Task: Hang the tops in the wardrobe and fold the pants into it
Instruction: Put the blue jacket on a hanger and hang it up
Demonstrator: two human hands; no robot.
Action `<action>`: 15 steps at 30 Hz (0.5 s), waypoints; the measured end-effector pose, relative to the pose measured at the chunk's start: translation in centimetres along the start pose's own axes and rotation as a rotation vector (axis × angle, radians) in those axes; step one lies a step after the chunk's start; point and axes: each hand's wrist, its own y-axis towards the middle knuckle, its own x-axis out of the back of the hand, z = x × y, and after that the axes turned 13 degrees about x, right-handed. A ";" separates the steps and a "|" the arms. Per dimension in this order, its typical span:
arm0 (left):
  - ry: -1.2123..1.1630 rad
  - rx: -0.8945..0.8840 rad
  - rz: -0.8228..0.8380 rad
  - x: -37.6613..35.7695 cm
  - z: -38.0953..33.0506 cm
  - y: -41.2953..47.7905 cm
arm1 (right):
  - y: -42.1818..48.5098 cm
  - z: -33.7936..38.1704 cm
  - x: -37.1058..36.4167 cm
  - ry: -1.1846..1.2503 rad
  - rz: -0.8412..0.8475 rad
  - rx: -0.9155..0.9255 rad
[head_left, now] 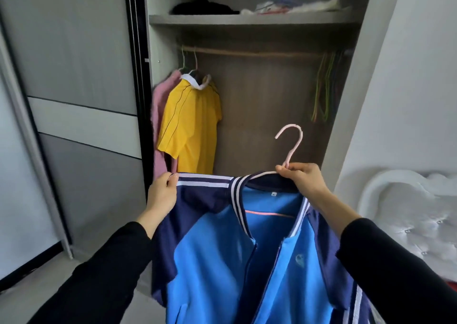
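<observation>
Right in front of the open wardrobe (158,42), a blue jacket (222,262) with navy sleeves and white stripes is held up in the air, below the rail (247,51) and not yet on it. The jacket sits on a pink hanger (291,148), whose hook points upward and is free. The right hand (305,182) is closed around the neck of this hanger, just where the hook begins, together with the collar. The left hand (162,194) pinches the striped shoulder of the jacket between thumb and fingers and keeps it stretched to the side. Both arms wear black sleeves. Inside the wardrobe, at the left end of the rail, a yellow shirt (193,126) hangs with a pink garment (158,116) just behind it, touching it. At the right end of the rail a bunch of empty coloured hangers (324,89) is hanging. On the shelf (247,19) above lie a dark cloth (202,7) and some light clothes (296,6). A white padded headboard (408,212) is at the right.
</observation>
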 end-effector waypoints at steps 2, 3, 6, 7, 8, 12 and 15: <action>-0.014 0.052 0.012 -0.7 0.3 2.7 | 2.1 -0.4 -0.7 0.044 0.008 -0.013; -0.003 0.085 0.040 -0.9 0.5 3.8 | 3.1 -0.7 -1.1 0.048 -0.025 -0.011; 0.057 0.109 0.103 -2.0 0.1 6.0 | 5.8 -2.1 -2.2 0.012 -0.097 -0.004; 0.086 0.060 0.105 -2.6 -0.5 6.6 | 6.6 -2.6 -2.7 -0.010 -0.098 -0.009; 0.100 -0.019 0.128 -3.4 -1.2 7.0 | 7.2 -2.9 -3.3 -0.035 -0.089 -0.022; 0.202 -0.293 0.343 -8.3 -3.7 8.5 | 10.0 -3.9 -5.4 -0.137 -0.071 -0.039; 0.283 -0.363 0.354 -11.7 -4.3 11.3 | 12.5 -4.2 -6.6 -0.262 -0.066 -0.035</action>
